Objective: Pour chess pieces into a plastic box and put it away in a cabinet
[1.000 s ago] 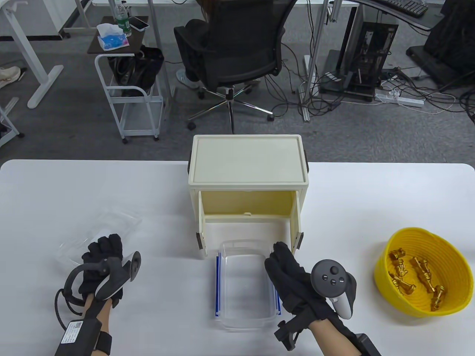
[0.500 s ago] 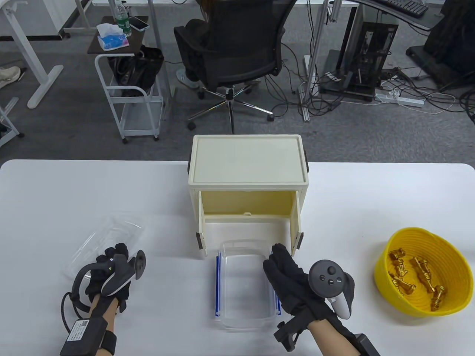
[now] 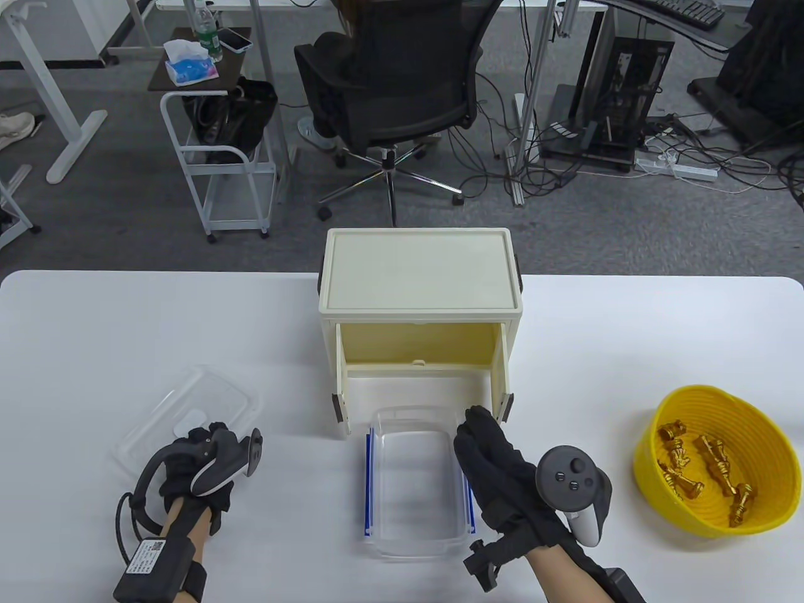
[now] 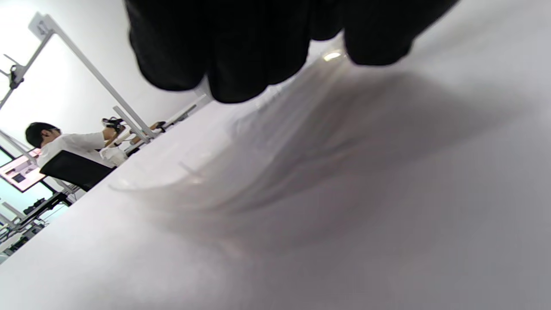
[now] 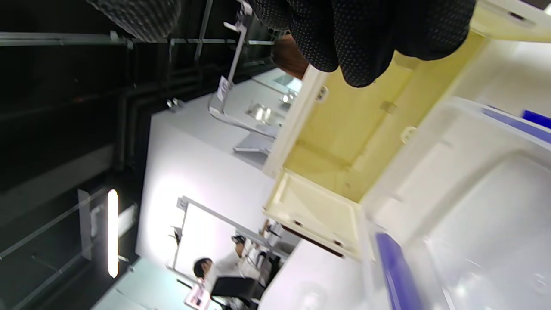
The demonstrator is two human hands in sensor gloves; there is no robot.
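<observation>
The clear plastic box (image 3: 414, 483) with blue latches stands open in front of the cream cabinet (image 3: 421, 276), whose doors stand open. My right hand (image 3: 477, 436) lies flat with fingers stretched along the box's right wall. It is open and holds nothing. The right wrist view shows the box (image 5: 473, 193) and the cabinet's inside (image 5: 344, 142). My left hand (image 3: 195, 443) grips the near edge of the clear lid (image 3: 188, 408), which lies nearly flat on the table at the left. The lid also shows in the left wrist view (image 4: 267, 142). Gold chess pieces (image 3: 703, 471) lie in a yellow bowl (image 3: 653, 496) at the right.
The white table (image 3: 628, 339) carries the cabinet at its far middle. Beyond the far edge are an office chair (image 3: 389, 81) with a seated person, a small white cart (image 3: 220, 163) and cables on the floor.
My left hand has moved right and toward me with the lid, which has come down from a tilt to lie nearly flat. My right hand has shifted slightly right along the box.
</observation>
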